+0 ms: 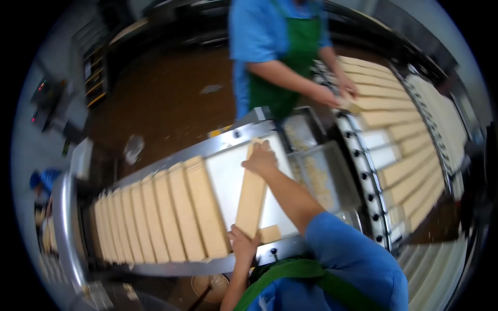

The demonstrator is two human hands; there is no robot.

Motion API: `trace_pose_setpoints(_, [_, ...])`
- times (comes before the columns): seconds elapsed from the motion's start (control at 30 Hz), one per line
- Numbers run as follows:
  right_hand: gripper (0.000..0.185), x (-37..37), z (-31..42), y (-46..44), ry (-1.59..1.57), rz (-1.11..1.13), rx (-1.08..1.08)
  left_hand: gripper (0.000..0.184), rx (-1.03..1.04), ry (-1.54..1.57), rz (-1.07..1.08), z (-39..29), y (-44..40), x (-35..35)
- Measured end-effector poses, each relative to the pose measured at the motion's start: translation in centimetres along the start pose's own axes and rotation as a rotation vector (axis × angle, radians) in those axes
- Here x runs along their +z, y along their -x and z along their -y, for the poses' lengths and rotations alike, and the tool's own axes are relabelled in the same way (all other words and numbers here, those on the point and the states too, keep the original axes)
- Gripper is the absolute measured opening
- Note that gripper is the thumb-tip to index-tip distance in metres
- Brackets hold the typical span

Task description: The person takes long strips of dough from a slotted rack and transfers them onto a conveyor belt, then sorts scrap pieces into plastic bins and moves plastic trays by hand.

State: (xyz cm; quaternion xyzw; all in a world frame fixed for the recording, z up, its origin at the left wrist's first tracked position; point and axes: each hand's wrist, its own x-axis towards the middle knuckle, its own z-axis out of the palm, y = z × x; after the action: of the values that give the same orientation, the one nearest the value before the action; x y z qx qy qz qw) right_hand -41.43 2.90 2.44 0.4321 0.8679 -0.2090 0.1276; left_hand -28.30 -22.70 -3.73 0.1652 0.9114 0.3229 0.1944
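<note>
A long, flat beige dough strip point(251, 198) lies at a slant across the white belt. My right hand point(261, 157) grips its far end from above. At the near end my left hand point(244, 244) holds the strip, with the fingers at its edge. Just right of that end lies a small dough piece point(270, 234) on the white belt point(224, 171). To the left a row of similar dough strips point(189, 207) lies side by side, some overlapping.
Across from me a co-worker in a green apron point(301, 57) handles a piece at a second conveyor point(386, 147) carrying dough strips. Metal trays point(340, 179) with scraps stand between the conveyors. A curved metal bar point(65, 228) crosses the left end. A metal rail point(207, 149) edges my belt.
</note>
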Motion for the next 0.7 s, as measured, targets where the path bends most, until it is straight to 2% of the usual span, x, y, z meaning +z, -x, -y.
trace_pose_setpoints(0.07, [0.091,-0.6,-3.7,0.6,-0.051,-0.097,0.022,0.086,0.003,0.017,0.050,-2.4,-0.7,0.0])
trace_pose_setpoints(0.2, [0.093,-1.1,-12.4,0.4,-0.427,-0.254,0.182,0.077,0.129,0.020,-0.026,-5.6,-2.3,2.1])
trace_pose_setpoints(0.23, [0.093,-2.1,-14.2,1.1,-0.552,-0.307,0.208,0.073,0.245,0.017,-0.074,-6.4,-2.6,2.9])
trace_pose_setpoints(0.33, [0.085,-5.0,-21.6,3.4,-0.667,-0.565,0.230,0.071,0.324,0.179,-0.079,-11.1,-2.6,5.0])
trace_pose_setpoints(0.4, [0.081,-8.3,-26.5,5.6,-0.780,-0.653,0.311,0.076,0.319,0.207,-0.009,-14.4,-2.8,6.8])
trace_pose_setpoints(0.5, [0.076,-12.2,-33.7,7.3,-0.787,-0.782,0.419,0.075,0.578,0.254,-0.078,-20.7,-2.4,9.6])
trace_pose_setpoints(0.53, [0.075,-13.1,-36.2,7.1,-0.773,-0.819,0.470,0.075,0.587,0.253,-0.075,-22.8,-2.5,10.3])
trace_pose_setpoints(0.57, [0.075,-13.8,-38.5,6.9,-0.778,-0.825,0.472,0.077,0.685,0.267,-0.036,-24.7,-2.7,11.0])
trace_pose_setpoints(0.6, [0.071,-14.5,-40.6,6.7,-0.711,-0.799,0.536,0.079,0.782,0.279,0.001,-26.5,-2.8,11.7])
trace_pose_setpoints(0.63, [0.067,-15.1,-42.9,6.2,-0.644,-0.770,0.596,0.070,0.830,0.279,0.007,-28.3,-2.7,12.2])
trace_pose_setpoints(0.67, [0.067,-15.8,-45.3,5.6,-0.652,-0.773,0.592,0.070,0.836,0.275,0.001,-29.5,-2.9,12.9])
trace_pose_setpoints(0.7, [0.062,-16.2,-47.9,4.8,-0.426,-0.606,0.606,0.067,0.827,0.319,0.088,-30.5,-3.1,13.7])
